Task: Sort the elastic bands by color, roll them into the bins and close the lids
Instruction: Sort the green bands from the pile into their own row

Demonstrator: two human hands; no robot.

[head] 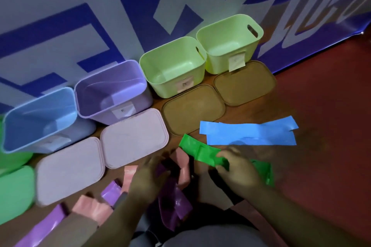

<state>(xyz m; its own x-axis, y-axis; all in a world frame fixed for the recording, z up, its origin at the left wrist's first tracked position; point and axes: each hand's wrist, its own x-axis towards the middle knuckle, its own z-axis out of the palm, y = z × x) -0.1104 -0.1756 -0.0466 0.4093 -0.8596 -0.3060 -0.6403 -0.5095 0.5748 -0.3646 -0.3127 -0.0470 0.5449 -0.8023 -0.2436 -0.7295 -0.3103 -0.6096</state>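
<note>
Two forearms come up from the bottom edge of the head view, over a grey lap. The left hand lies on a tangled heap of purple bands and pink bands. It is blurred, and I cannot tell whether its fingers grip anything or only rest there. More purple and pink strips lie beside the left sleeve.

The right hand pinches a green band between thumb and curled fingers. The band's free end stretches up and to the left, and more green shows behind the wrist. Just beyond it, two blue bands lie flat and overlapping on the red-brown floor.

Four open bins stand in a row against a blue-and-white banner: a blue bin, a purple bin, a light green bin and a second light green bin. A lid lies flat in front of each: the left lilac lid, the right lilac lid, the left brown lid and the right brown lid. Green plastic shows at the left edge.
</note>
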